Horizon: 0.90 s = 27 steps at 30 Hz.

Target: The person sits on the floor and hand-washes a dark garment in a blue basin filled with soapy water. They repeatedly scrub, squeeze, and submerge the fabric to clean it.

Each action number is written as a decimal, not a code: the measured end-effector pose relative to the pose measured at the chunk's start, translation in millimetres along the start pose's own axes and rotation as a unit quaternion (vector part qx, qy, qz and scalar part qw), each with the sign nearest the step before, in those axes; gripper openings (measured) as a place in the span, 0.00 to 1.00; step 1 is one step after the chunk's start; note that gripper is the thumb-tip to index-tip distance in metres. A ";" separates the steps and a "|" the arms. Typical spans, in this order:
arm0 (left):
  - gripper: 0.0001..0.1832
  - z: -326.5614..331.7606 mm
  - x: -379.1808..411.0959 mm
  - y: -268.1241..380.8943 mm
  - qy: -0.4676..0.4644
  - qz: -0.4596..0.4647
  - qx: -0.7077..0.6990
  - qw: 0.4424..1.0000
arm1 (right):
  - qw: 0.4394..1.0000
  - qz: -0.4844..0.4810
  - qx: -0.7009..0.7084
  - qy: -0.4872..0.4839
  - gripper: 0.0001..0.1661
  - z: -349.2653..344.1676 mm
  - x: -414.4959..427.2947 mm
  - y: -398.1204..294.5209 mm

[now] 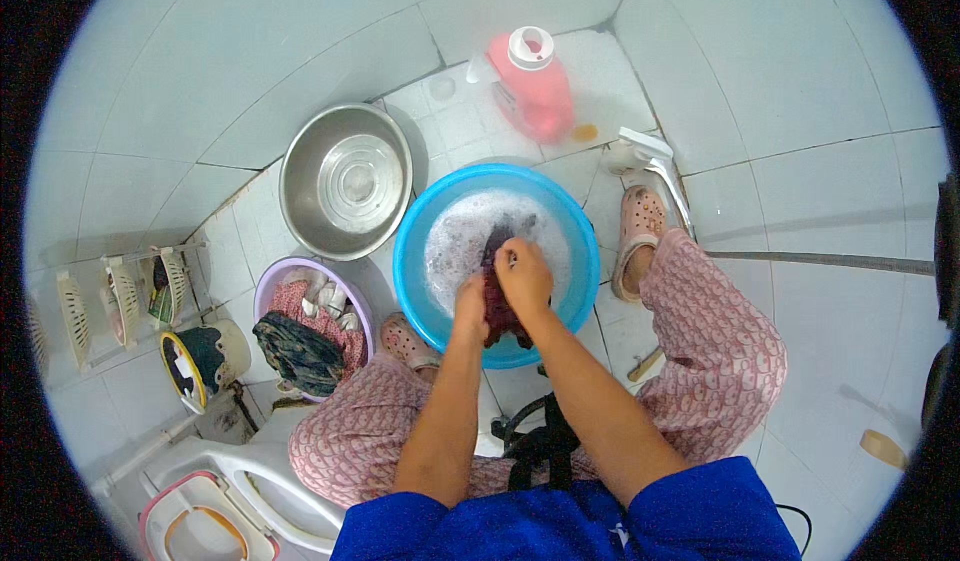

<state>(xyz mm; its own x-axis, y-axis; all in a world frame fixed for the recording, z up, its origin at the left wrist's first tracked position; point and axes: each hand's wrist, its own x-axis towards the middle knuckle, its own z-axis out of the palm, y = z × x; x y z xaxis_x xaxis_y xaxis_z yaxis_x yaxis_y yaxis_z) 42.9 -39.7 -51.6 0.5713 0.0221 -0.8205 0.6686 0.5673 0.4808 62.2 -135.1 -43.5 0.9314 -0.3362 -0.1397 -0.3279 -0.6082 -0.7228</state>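
A blue plastic basin (407,261) stands on the tiled floor between my feet, with sudsy water (450,223) in it. Both hands are over the basin on a dark maroon cloth (499,302), whose darker upper end reaches into the foam. My left hand (471,306) grips the cloth's left edge. On its right side, a little higher up, my right hand (523,276) is closed around the cloth. The fingertips of both hands are partly hidden by the fabric and the hands themselves.
A metal basin (300,178) lies upper left, above a purple tub (262,291) of clothes. Beyond the blue basin stands a pink detergent jug (536,95). A shower head (645,144) rests by the right wall. Lower left are a small bucket (225,351) and a toilet seat (247,471).
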 end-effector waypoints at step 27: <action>0.34 -52.6 -35.3 -34.2 0.044 -0.047 0.038 0.997 | 0.708 0.344 0.607 -0.108 0.22 -48.7 -2.2 -20.5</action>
<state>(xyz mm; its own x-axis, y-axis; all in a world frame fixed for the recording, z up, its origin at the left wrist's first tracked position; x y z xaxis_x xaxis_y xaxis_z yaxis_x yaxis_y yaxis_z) -25.2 -16.6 -55.4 0.4635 0.0459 -0.8849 0.7526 0.5068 0.4204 59.2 -156.9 4.6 0.6627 -0.0545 -0.7469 -0.4611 0.7561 -0.4644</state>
